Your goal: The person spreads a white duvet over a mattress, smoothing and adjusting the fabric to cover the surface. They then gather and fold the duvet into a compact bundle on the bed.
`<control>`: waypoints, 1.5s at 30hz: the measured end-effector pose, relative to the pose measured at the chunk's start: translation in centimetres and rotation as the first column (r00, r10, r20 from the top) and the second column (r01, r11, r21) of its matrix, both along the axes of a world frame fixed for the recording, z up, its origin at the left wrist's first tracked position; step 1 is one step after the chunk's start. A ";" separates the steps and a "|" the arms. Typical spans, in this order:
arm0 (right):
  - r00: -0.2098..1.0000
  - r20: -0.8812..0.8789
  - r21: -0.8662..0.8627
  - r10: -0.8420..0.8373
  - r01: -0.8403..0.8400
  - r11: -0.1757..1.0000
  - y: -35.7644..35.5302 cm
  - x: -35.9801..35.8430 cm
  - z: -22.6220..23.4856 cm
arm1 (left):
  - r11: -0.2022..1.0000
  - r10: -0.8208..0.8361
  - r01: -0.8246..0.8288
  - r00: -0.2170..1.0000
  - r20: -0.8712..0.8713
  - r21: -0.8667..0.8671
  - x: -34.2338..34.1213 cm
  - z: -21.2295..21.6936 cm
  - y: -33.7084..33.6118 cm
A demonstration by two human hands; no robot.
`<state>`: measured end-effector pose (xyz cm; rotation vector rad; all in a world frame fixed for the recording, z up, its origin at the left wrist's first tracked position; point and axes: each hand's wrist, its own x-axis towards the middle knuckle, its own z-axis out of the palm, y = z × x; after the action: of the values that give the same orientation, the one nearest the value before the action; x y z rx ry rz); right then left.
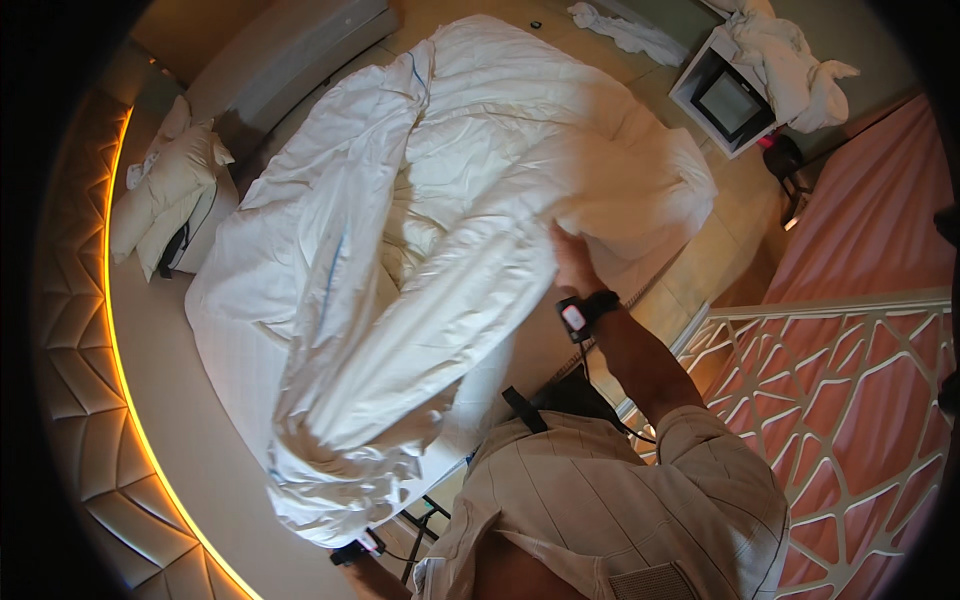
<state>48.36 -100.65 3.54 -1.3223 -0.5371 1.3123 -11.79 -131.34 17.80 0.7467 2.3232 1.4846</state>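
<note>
A large white duvet [500, 150] lies bunched in folds over a bed with a white mattress [235, 350]. My right hand [572, 258] grips the duvet's near right edge, its fingertips sunk in the cloth. From there a long fold runs down and left toward my left arm. At the lower edge my left wrist [350, 550] goes in under the crumpled near corner of the duvet, so the fabric hides that hand and its fingers. Thin blue lines mark the cloth on the left side. Each wrist wears a dark band with a small device.
Pillows [175, 200] are piled at the left, beside a padded headboard [100, 400] edged by a glowing strip. A grey bench-like piece [280, 60] stands behind. White cloth hangs over a white cabinet [735, 95] at far right. A lattice screen [830, 420] and pink curtain [860, 220] border the right.
</note>
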 end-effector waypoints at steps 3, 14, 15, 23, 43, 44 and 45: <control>0.940 -0.125 0.136 0.317 -0.301 0.944 -0.3 -9.7 9.9 | 0.999 0.037 -0.035 0.996 -0.086 0.025 -3.0 1.9 0.5; 0.194 0.044 -0.329 0.980 -0.923 0.198 -14.0 -12.6 0.8 | 0.999 0.034 -0.034 0.995 -0.098 0.006 -5.9 2.5 1.7; 0.206 0.010 -0.351 0.978 -0.916 0.196 -14.2 -12.0 0.1 | 0.999 0.034 -0.035 0.995 -0.098 -0.009 -5.8 2.8 1.7; 0.620 -0.210 -0.434 0.756 -0.752 0.496 -16.0 -11.6 -3.8 | 0.994 0.030 -0.042 0.992 -0.120 -0.101 -6.7 5.5 -0.1; 0.722 -0.206 -0.515 0.661 -0.654 0.554 -32.7 -15.8 -14.7 | 0.977 -0.212 0.213 0.976 -0.039 0.022 -21.0 3.0 -1.7; 0.745 -0.255 -0.512 0.616 -0.644 0.568 -33.7 -17.7 -14.5 | 0.975 -0.219 0.220 0.975 -0.032 0.026 -21.6 2.6 -2.3; 0.771 -0.309 -0.510 0.557 -0.628 0.587 -35.1 -19.5 -14.5 | 0.973 -0.230 0.231 0.972 -0.035 0.024 -22.2 2.6 -2.4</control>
<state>28.88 -135.74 -10.95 -1.6204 -0.5310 2.2550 -34.00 -133.73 20.36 1.0167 2.1546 1.4137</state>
